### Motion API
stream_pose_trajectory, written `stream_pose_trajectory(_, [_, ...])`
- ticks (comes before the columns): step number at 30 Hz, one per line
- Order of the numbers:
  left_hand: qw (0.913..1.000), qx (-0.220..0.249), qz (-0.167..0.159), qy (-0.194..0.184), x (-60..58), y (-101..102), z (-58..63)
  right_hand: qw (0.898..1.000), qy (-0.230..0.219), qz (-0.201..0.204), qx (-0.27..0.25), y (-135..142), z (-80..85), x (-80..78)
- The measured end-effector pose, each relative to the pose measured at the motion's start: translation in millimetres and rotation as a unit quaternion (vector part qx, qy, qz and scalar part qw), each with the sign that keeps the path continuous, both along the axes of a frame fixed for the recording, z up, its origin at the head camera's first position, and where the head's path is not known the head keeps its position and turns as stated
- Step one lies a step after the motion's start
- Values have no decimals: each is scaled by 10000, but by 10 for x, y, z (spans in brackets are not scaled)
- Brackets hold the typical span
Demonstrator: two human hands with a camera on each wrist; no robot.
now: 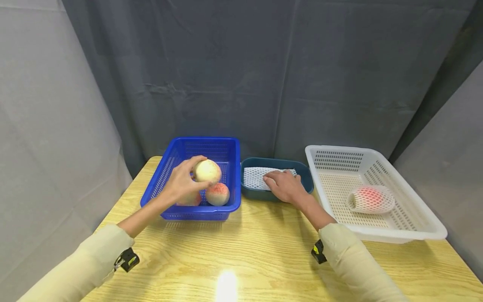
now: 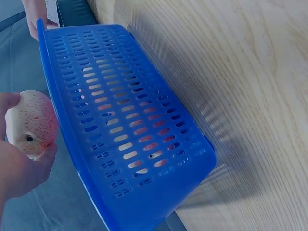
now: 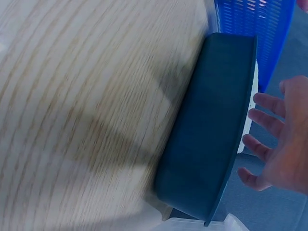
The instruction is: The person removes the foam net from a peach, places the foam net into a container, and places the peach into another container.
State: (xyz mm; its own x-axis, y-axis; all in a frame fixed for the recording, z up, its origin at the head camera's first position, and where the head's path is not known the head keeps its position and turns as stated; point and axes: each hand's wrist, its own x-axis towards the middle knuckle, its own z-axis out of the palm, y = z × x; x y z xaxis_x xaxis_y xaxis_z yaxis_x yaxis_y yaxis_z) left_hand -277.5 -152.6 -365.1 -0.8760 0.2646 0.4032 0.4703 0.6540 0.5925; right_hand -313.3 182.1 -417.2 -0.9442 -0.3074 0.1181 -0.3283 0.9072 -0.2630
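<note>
My left hand [image 1: 183, 178] grips a pale peach [image 1: 207, 172] between thumb and fingers, held above the blue basket [image 1: 235, 201]. In the left wrist view the same peach [image 2: 34, 122] shows red speckles and a dark stem hollow. Below it, a red-topped peach [image 1: 217, 194] and another peach [image 1: 190, 199], partly hidden by the hand, lie in the basket. My right hand [image 1: 285, 185] is over the dark teal bin [image 1: 264, 195], fingers spread and slightly bent at the white foam net sleeves [image 1: 253, 178]. Whether the fingertips touch the sleeves I cannot tell.
To the right, a white basket [image 1: 381, 233] contains a peach in a foam net [image 1: 371, 199]. The teal bin sits between the two baskets on the wooden table [image 1: 256, 251]. A grey curtain [image 1: 264, 75] hangs behind.
</note>
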Motion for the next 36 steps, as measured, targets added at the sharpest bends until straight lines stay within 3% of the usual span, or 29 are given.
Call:
stream_pose_trajectory(5, [9999, -66, 91, 44, -40, -36, -1, 9983, 536, 221, -70, -11, -11, 2])
stream_pose_trajectory(11, [9996, -184, 221, -22, -59, -94, -31, 9889, 1000, 949, -558, -75, 0, 21])
stream_pose_trajectory(20, [9994, -188, 278, -99, -87, -168, -53, 9805, 799, 1493, -1000, -239, 97, 120])
stream_pose_trajectory(27, [9991, -241, 308, -167, -96, -200, -77, 9703, 1023, 1912, -1072, -360, 114, 185])
stream_pose_trajectory(36, [9983, -344, 349, -321, -113, -201, -118, 9601, 939, 2406, -1072, -482, 133, 278])
